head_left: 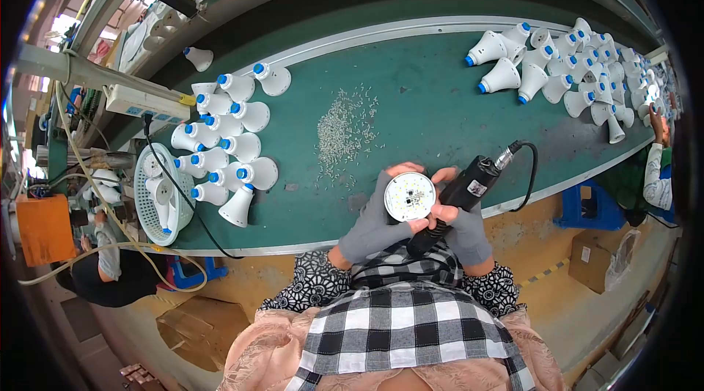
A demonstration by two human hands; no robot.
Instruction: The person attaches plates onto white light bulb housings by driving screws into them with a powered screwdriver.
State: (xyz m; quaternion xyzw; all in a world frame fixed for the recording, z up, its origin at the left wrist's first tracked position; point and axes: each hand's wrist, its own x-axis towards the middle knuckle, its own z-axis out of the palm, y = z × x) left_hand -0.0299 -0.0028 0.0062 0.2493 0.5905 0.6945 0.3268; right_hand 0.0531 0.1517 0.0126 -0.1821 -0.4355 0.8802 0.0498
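My left hand (371,221), in a grey fingerless glove, is closed around an LED bulb body (409,197), its round white face with the LED board turned up toward me. A black electric screwdriver (471,184) lies slanted in my right hand (463,228), its cable end pointing up and away and its lower end by my lap. The right thumb and fingers also reach the bulb's edge. Just beyond my hands a loose heap of small screws (343,133) is spread on the green bench top (418,116).
White bulb bodies with blue caps (242,116) stand and lie at the left, beside a pale green basket (147,208). Many more bulb bodies (565,65) crowd the right. A power strip (150,104) is at left. Another person's hand (656,126) shows at far right.
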